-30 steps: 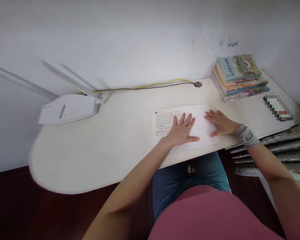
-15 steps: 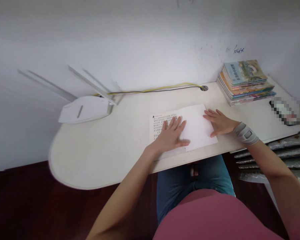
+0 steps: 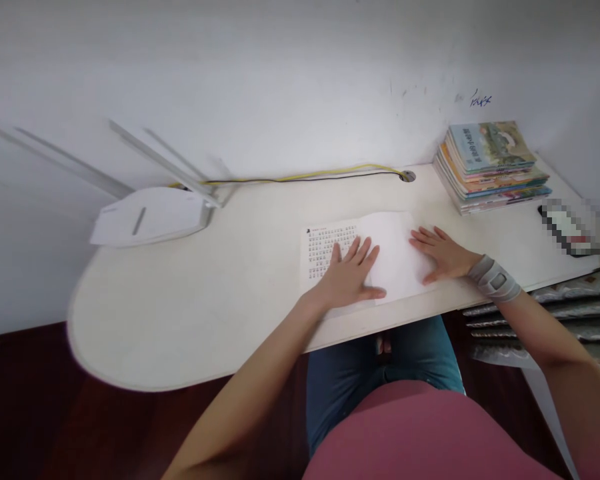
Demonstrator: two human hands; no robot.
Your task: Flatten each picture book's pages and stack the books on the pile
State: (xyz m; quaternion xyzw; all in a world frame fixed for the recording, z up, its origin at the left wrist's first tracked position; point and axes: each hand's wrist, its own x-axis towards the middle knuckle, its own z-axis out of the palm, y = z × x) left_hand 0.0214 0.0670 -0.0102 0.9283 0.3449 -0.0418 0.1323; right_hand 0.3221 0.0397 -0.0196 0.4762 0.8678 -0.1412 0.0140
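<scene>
An open booklet (image 3: 393, 257) lies on the white desk (image 3: 190, 300) in front of me, its left page printed with rows of characters and its right page blank white. My left hand (image 3: 349, 277) rests with spread fingers across the left page and the fold, covering part of the print. At the booklet's right edge, my right hand (image 3: 443, 255) lies with fingers apart, the fingertips on the blank page. A grey band (image 3: 495, 277) circles my right wrist. Neither hand grips anything.
A white router (image 3: 150, 215) with long antennas stands at the desk's left end. Yellow and black cables (image 3: 300, 178) run along the wall to a cable hole (image 3: 408, 176). A stack of books (image 3: 493, 163) sits at the back right, near a blurred-out phone-like object (image 3: 570, 228).
My left hand has shifted slightly to the right over the booklet, and my right hand slightly right and down. The view has turned a little; the booklet stays open.
</scene>
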